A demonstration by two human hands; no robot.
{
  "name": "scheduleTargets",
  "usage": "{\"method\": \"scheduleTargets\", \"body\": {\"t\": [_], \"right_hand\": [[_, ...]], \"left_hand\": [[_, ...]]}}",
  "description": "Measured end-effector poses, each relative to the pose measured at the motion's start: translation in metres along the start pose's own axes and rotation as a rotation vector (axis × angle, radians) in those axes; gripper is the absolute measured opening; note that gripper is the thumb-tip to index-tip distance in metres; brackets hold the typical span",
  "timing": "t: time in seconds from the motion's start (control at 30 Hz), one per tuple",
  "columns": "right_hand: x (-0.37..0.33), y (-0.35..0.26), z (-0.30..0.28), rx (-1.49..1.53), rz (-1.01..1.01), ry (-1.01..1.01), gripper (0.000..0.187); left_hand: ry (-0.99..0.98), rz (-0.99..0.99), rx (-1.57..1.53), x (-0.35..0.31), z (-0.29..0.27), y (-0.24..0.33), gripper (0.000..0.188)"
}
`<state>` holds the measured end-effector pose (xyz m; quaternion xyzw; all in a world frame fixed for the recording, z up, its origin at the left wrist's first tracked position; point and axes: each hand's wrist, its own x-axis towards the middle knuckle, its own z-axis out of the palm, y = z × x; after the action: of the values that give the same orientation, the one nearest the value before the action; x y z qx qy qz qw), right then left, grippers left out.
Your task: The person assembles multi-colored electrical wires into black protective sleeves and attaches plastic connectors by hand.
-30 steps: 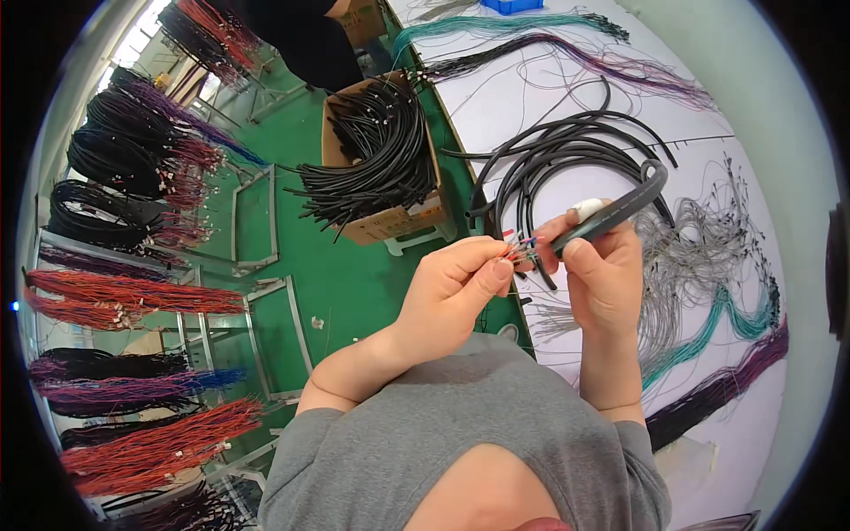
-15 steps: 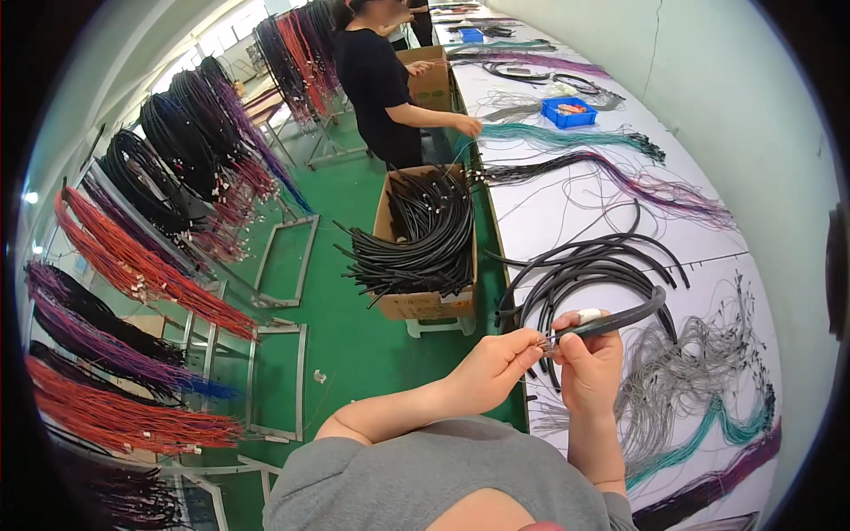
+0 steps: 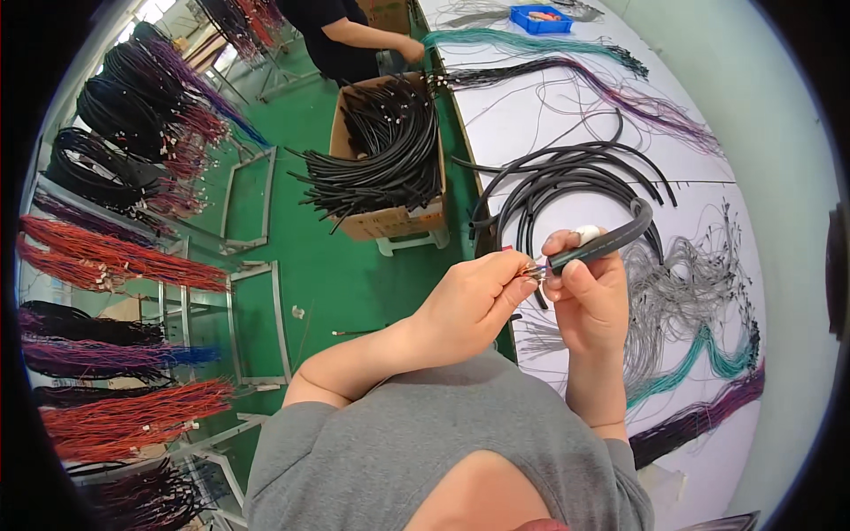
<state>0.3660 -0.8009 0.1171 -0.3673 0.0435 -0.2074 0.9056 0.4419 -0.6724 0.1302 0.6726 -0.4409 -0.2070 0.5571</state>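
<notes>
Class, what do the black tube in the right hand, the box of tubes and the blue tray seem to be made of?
Black tube: perhaps rubber or flexible plastic, satin; it curves smoothly with a soft sheen.
Box: likely cardboard, matte; brown, flat panels.
Blue tray: probably hard plastic; even colour, straight walls, finish unclear.

Left hand [image 3: 478,301] pinched and right hand [image 3: 593,305] curled, the hands nearly meet.

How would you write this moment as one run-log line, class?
left hand: pinching thin wires | right hand: holding black tube, its end near them | white table: loose black tubes, tangled grey wires
</notes>
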Motion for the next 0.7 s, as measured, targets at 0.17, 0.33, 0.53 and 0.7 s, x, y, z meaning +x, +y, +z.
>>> {"method": "scheduleTargets", "body": {"t": [0.17, 0.33, 0.53, 0.7], "right_hand": [[-0.003, 0.001, 0.005, -0.011, 0.024, 0.014, 0.027], [-0.002, 0.005, 0.004, -0.128, -0.065, 0.033, 0.025], [0.0, -0.002, 0.003, -0.203, -0.011, 0.061, 0.025], [0.003, -0.011, -0.005, -0.278, 0.124, -0.03, 0.024]], "left_hand": [[0.031, 0.068, 0.08, -0.004, 0.005, -0.005, 0.01], [0.014, 0.107, 0.174, -0.003, 0.006, -0.01, 0.013], [-0.045, 0.12, 0.22, 0.001, 0.001, -0.01, 0.014], [-0.184, -0.17, -0.279, 0.002, -0.004, -0.02, 0.016]]}}
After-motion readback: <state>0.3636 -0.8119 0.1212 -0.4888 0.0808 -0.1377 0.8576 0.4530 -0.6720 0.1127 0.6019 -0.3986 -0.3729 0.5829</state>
